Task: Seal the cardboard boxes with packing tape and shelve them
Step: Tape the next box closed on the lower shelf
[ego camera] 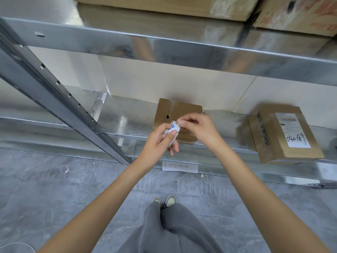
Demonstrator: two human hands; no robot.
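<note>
Left hand (160, 141) grips a roll of packing tape (172, 129), thumb curled over it, and the right hand (198, 127) pinches at the roll's upper edge; most of the roll is hidden by the fingers, and its blue print cannot be read. Just behind the hands a small cardboard box (177, 114) sits on the metal shelf (118, 123). Well to the right, a labelled cardboard box (284, 134) overhangs the shelf edge, handwritten "040189".
</note>
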